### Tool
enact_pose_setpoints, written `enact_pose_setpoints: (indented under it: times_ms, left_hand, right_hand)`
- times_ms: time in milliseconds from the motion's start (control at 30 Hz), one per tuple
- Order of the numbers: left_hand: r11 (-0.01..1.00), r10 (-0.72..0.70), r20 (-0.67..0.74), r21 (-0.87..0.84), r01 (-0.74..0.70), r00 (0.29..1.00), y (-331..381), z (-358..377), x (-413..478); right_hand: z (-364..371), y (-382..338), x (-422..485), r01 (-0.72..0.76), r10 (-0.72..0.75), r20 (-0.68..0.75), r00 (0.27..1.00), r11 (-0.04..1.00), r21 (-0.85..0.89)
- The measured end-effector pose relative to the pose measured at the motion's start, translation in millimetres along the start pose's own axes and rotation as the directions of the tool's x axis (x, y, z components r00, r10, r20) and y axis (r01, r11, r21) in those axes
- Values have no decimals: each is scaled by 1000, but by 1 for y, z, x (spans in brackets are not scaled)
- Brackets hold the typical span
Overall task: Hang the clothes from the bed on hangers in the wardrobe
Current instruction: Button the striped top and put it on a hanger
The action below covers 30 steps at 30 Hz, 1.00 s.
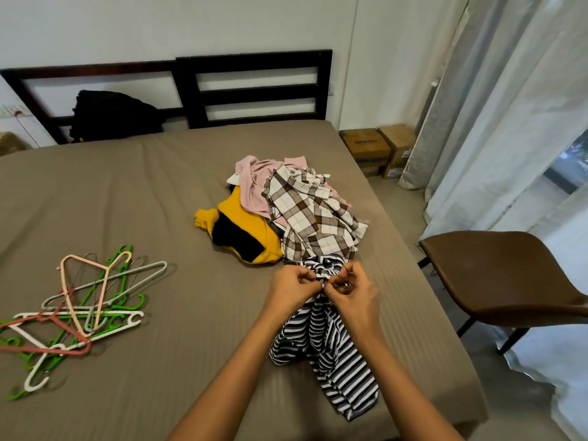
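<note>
A navy-and-white striped garment (331, 351) hangs bunched over the bed's near right part. My left hand (294, 286) and my right hand (348, 289) both pinch its gathered top edge, close together. Behind them lies a pile of clothes: a brown checked shirt (313, 218), a pink garment (254, 179) and a yellow-and-black garment (245, 233). A heap of several plastic hangers (73, 310), green, white, pink and grey, lies on the bed at the left. The wardrobe is out of view.
The bed (143, 218) has a taupe sheet and a dark headboard (254, 87). A black bag (114, 116) leans at its head. A brown chair (509, 278) stands close to the bed's right side. Cardboard boxes (378, 148) and curtains (509, 106) are at the right.
</note>
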<state>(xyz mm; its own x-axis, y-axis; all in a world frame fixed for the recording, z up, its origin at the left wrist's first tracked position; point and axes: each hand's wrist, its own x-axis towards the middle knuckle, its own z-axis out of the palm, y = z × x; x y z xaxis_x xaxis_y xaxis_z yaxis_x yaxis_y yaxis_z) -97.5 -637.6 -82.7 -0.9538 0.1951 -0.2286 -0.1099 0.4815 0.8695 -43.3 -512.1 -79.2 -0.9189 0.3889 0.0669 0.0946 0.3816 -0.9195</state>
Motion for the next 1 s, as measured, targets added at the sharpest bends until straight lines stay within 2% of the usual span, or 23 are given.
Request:
enact_pose_setpoints:
  times_ms: [167,233,333,433,500,567,667,733,833,867,900,967,1000]
  left_hand:
    - [970,-60,-29,-238,51,998,-4,11,-11]
    - [957,-79,-35,-284,65,996,-6,16,-13]
    - [961,-109,-81,-264,85,991,-8,23,-14]
    - [979,-131,-150,-174,105,980,-8,28,-17]
    - [975,-151,-158,-186,121,976,-9,31,-17]
    - [956,-179,-133,-258,141,975,-12,33,-17]
    - [947,-182,-100,-285,147,978,-16,35,-20]
    - [949,-163,-88,-286,132,983,-21,38,-23]
    - [959,-153,-84,-252,127,985,-27,42,-26]
    - [966,-156,-90,-220,133,984,-29,43,-26]
    - [975,-155,-102,-174,135,983,-29,44,-25]
    - [990,-134,-129,-64,126,983,-26,43,-23]
    - [993,-118,-138,-19,117,983,-23,42,-23]
  right_hand:
    - [6,3,-7,92,-101,-63,993,988,-128]
    - [9,4,-11,138,-154,-65,986,970,-200]
    - [11,7,-16,175,-200,-72,977,949,-261]
    - [10,10,-18,182,-202,-51,978,948,-262]
    - [10,12,-17,132,-142,-49,989,976,-174]
    - [9,12,-16,41,-41,-54,998,999,2]
    - [7,15,-16,-75,85,-46,995,979,188]
    - [7,19,-14,-186,199,-19,980,943,277]
    - [10,22,-7,-365,366,84,927,827,428]
    - [9,23,-7,-358,353,87,932,847,394]
    - [8,24,-7,-291,285,63,956,911,292]
    - [6,23,-12,-27,27,41,999,999,18]
    - [6,23,-13,105,-101,44,994,988,-109]
